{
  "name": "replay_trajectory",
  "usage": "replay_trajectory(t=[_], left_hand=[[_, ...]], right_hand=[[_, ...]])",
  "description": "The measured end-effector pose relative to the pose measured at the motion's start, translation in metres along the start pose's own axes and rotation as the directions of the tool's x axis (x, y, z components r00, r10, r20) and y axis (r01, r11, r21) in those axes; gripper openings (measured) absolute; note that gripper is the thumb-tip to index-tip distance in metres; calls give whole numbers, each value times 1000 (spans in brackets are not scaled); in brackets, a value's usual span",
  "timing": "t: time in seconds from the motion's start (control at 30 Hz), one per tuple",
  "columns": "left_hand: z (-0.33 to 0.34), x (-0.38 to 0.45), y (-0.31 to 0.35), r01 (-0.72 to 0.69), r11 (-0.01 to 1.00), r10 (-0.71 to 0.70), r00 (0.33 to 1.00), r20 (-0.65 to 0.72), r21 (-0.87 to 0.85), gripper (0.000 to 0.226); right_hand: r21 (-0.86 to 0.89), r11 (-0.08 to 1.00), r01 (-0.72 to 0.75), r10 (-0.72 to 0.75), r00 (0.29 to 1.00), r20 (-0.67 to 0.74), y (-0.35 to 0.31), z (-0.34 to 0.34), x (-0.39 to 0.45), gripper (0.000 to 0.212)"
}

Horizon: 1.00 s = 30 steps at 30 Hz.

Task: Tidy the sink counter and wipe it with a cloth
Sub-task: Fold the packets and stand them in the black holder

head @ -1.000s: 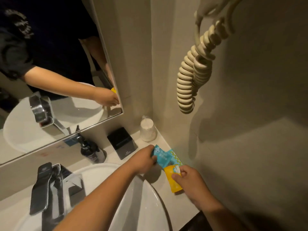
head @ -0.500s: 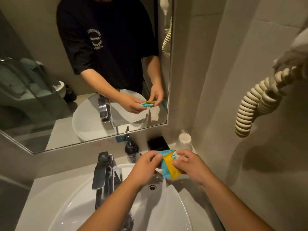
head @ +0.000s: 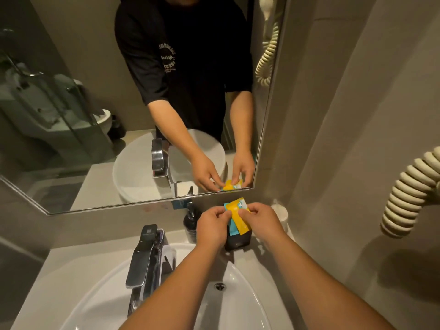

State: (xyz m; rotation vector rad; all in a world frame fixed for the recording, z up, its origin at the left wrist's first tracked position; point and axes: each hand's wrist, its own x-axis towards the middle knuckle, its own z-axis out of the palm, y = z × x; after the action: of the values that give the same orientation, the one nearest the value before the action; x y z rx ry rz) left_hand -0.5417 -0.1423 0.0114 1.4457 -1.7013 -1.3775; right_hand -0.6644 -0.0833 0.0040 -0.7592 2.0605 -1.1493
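My left hand [head: 212,225] and my right hand [head: 262,220] together pinch two small flat sachets held above the back of the counter. The yellow sachet [head: 239,216] lies in front of the blue sachet [head: 231,231], which peeks out at the left and bottom. Directly under them stands a black box [head: 238,241] on the grey counter [head: 71,260]. A dark pump bottle [head: 190,222] is just left of my left hand. No cloth is in view.
A white basin [head: 240,303] with a chrome tap [head: 142,260] fills the foreground. A white wrapped cup [head: 281,213] stands in the back right corner. A coiled dryer hose [head: 404,198] hangs on the right wall. The mirror [head: 71,115] runs above the counter.
Both hands have lifted the sachets off the right side of the counter and carried them left and back, over the black box. The camera has swung left towards the mirror.
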Motion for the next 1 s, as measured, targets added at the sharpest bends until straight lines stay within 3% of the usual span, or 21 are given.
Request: replay_trajectory(t=[0.2,0.37,0.57,0.87,1.0], left_hand=[[9,21,-10,30,996,-27,999,-41,87,19],[14,21,-19,20,986,-11,998,-54,168,22],[19,18,-19,-22,966,48,994,-94,257,20],[21,8,-16,-26,970,65,986,-152,243,13],[19,-1,-19,-26,985,51,988,-148,168,10]], right_hand=[[-257,964,67,-87,994,-68,14,10,26,31],[-335,941,55,-103,986,-129,27,21,23,29],[-304,951,55,-122,971,-207,28,32,20,30],[-216,973,78,-127,966,-225,29,41,18,37],[-74,996,41,-60,959,-278,34,45,11,42]])
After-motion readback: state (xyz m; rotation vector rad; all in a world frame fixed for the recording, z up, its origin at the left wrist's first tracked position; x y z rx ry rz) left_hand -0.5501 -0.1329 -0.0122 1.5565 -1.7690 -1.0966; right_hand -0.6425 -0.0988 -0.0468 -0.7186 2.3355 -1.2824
